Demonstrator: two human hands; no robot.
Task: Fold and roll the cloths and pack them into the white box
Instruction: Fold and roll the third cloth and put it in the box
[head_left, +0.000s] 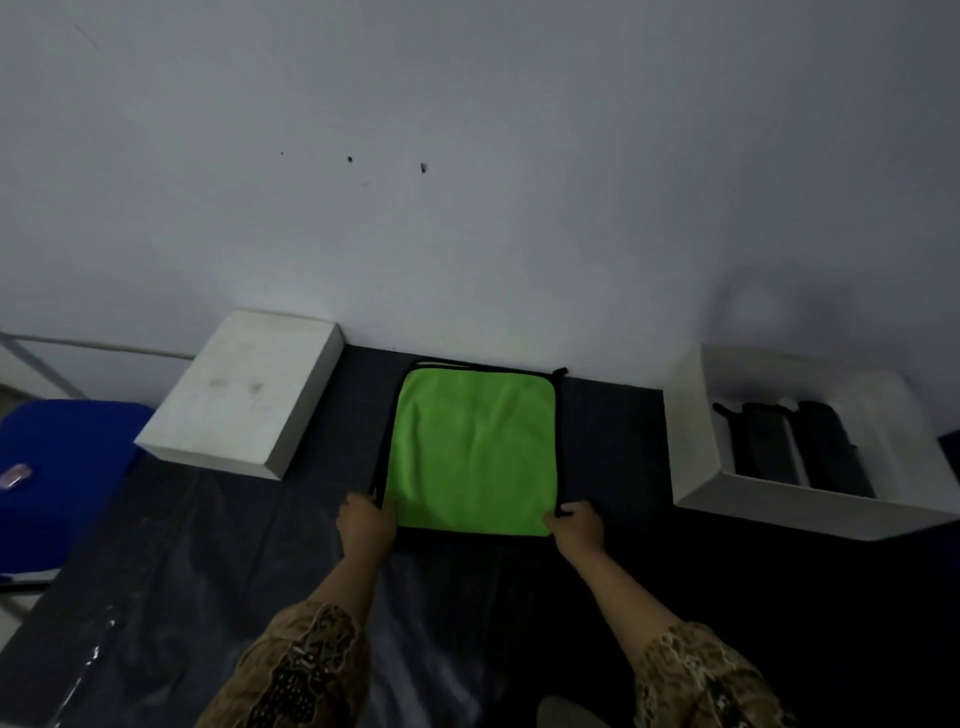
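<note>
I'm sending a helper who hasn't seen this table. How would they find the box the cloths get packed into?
Start at the dark table against the wall. Go right from the green cloth to the open white box, which already holds dark rolled cloths. The white box on the left shows only a closed flat top.

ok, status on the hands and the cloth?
Left hand and right hand each pinch a near corner of the green cloth, flat on the table. White box open at right, dark rolls inside. Nothing in the way.
</note>
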